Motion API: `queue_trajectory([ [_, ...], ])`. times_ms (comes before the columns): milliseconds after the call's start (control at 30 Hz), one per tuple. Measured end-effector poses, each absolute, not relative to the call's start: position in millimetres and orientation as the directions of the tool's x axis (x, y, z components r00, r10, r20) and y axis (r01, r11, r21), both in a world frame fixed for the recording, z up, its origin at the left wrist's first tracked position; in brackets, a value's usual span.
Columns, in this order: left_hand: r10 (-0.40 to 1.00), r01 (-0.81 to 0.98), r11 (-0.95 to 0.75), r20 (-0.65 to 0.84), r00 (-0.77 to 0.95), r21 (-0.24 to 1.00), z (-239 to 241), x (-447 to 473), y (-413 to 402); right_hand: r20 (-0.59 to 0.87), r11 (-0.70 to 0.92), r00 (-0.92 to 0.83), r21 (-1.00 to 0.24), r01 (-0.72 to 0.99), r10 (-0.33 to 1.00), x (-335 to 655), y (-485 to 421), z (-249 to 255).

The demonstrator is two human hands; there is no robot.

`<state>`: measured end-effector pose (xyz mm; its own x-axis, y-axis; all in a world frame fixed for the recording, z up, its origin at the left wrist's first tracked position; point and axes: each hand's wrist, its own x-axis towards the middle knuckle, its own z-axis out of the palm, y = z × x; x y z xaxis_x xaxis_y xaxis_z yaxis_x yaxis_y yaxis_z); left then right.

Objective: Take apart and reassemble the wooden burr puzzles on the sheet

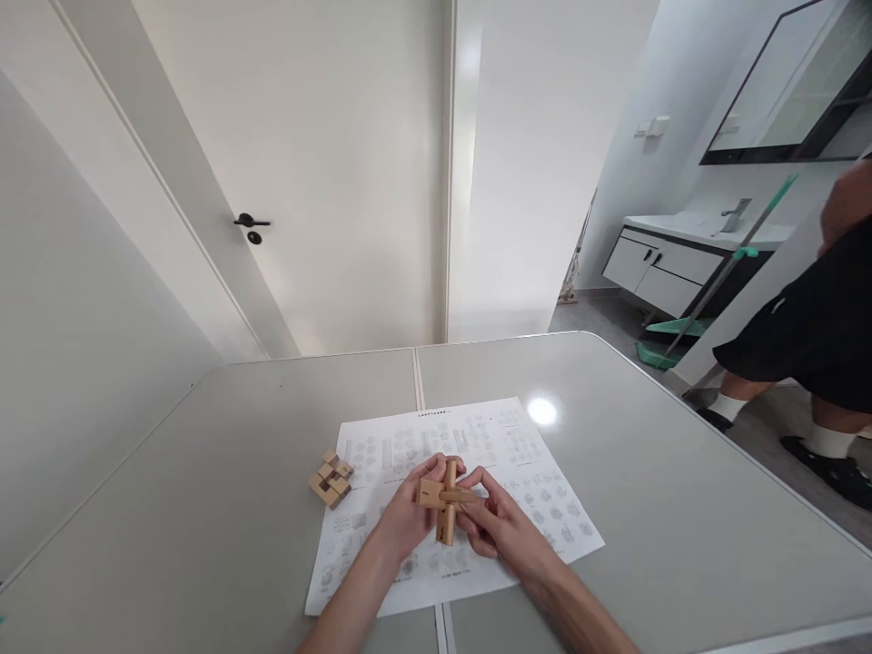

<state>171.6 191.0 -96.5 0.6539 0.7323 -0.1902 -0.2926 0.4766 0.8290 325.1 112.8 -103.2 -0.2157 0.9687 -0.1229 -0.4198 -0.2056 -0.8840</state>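
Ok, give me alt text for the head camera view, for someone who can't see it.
The left hand and right hand hold a cross-shaped wooden puzzle over a printed sheet on a grey table. A second wooden block puzzle lies at the sheet's left edge.

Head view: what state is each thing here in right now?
wooden cross: held in both hands
left hand: closed on the wooden cross
right hand: closed on the wooden cross
small block puzzle: lying untouched
printed sheet: flat, unfolded
door: shut
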Motion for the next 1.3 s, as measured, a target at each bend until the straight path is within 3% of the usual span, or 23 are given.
queue_trajectory([
  [233,0.722,-0.258,0.458,-0.187,0.666,0.851,-97,173,190,-0.126,-0.248,-0.282,-0.855,-0.455,0.951,327,105,-96],
  [367,0.730,-0.188,0.416,-0.203,0.652,0.890,-91,175,191,-0.187,-0.254,-0.175,-0.786,-0.564,0.967,330,102,-93],
  [467,0.847,-0.070,0.178,-0.117,0.519,0.981,-82,165,193,-0.257,-0.212,-0.004,-0.790,-0.576,0.966,346,104,-96],
  [533,0.928,0.101,-0.036,-0.004,0.373,0.994,-78,149,196,-0.252,-0.161,0.119,-0.851,-0.499,0.960,365,108,-100],
  [633,0.955,0.543,-0.292,0.276,0.114,0.787,-80,110,200,-0.181,-0.095,0.276,-0.950,-0.297,0.944,395,120,-108],
  [700,0.900,0.736,-0.333,0.431,0.061,0.589,-88,82,204,-0.121,-0.077,0.382,-0.989,-0.128,0.916,411,131,-114],
  [800,0.911,0.870,-0.260,0.404,0.078,0.418,-102,46,210,-0.007,-0.111,0.500,-0.978,0.178,0.866,423,149,-125],
  [1000,0.970,0.901,-0.189,0.218,0.109,0.390,-114,24,219,0.034,-0.152,0.532,-0.941,0.302,0.846,423,168,-132],
  [1200,0.961,0.871,-0.213,0.255,0.106,0.443,-111,24,222,0.077,-0.167,0.557,-0.912,0.375,0.827,420,139,-122],
  [1300,0.946,0.821,-0.254,0.308,0.101,0.511,-109,38,217,0.126,-0.068,0.479,-0.928,0.366,0.869,404,121,-115],
])
